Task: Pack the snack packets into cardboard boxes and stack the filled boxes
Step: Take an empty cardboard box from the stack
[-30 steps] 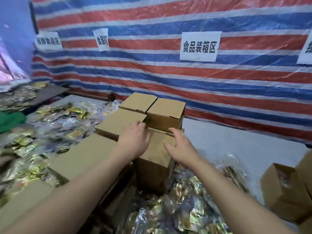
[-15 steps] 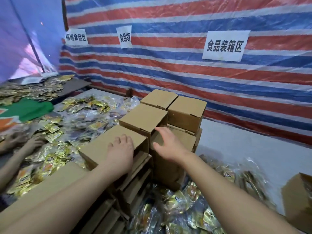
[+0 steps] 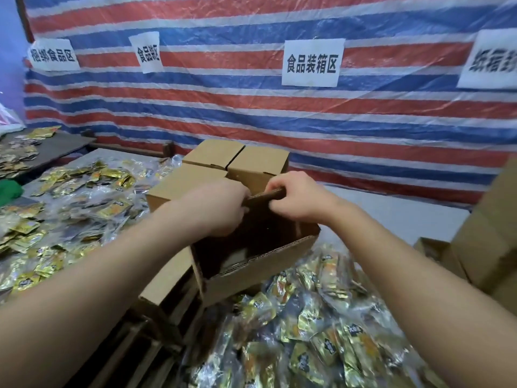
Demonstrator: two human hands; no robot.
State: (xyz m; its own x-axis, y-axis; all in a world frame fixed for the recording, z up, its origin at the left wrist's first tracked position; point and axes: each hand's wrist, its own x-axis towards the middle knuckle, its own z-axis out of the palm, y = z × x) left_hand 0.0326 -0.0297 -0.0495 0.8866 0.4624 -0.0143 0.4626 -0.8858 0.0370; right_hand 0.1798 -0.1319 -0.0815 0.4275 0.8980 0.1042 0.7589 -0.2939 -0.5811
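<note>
Both hands grasp the far flap of an open cardboard box point(image 3: 260, 264): the left hand point(image 3: 221, 208) and right hand point(image 3: 299, 200) curl their fingers around its edge. Closed boxes point(image 3: 237, 158) stand stacked just behind the open box, and snack packets point(image 3: 321, 326) lie heaped in front of it.

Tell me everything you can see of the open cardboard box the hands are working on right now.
The open box is plain brown corrugated cardboard, its fluted edges showing along the near rim. It sits tilted, mouth toward the camera, its inside dark; whether it holds anything cannot be told. Both the left hand and the right hand grip its far flap with curled fingers. Its near bottom edge rests among the snack packets, and its left side is beside the closed boxes.
</note>
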